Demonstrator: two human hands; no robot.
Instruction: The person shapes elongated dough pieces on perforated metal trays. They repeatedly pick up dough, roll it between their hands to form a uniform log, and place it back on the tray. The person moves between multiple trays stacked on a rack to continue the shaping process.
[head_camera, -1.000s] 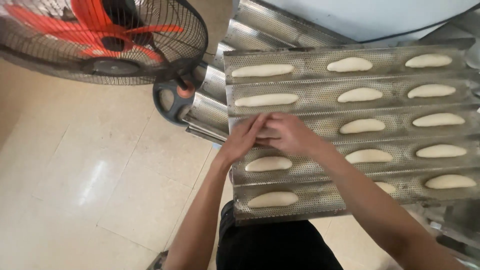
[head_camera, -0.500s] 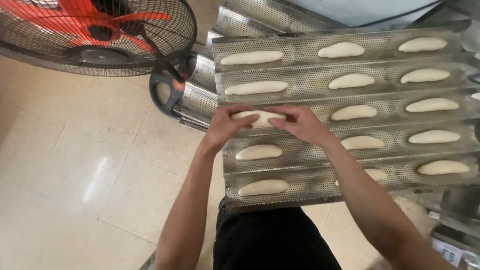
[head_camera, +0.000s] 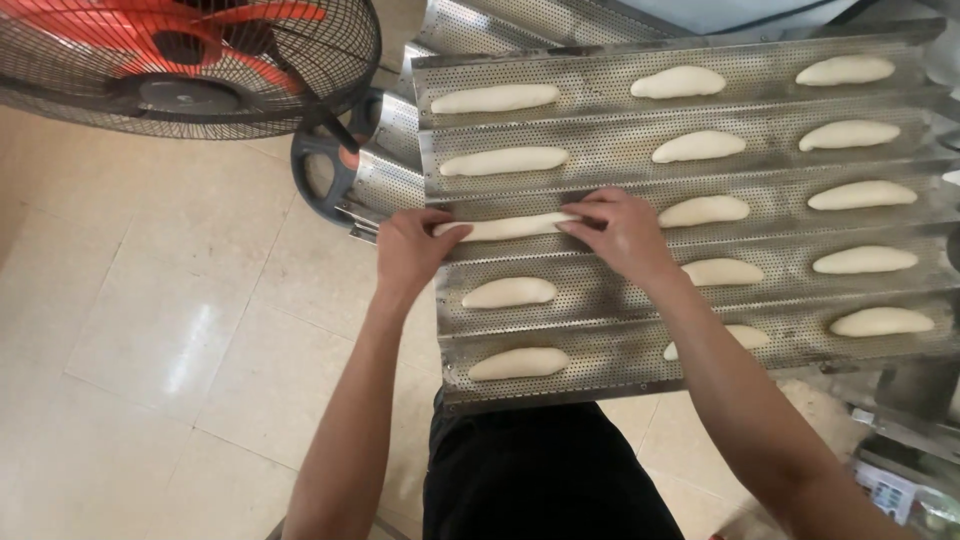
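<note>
Both hands pinched one long pale dough piece (head_camera: 508, 227) in the middle groove of the perforated metal baking tray (head_camera: 600, 190): left hand (head_camera: 412, 250) at 9 o'clock end, right hand (head_camera: 620, 232) at 3 o'clock end.

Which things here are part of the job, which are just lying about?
In use: left hand, right hand, dough piece held between them, perforated tray, other dough pieces.
Lying about: fan, spare trays, tiled floor.
</note>
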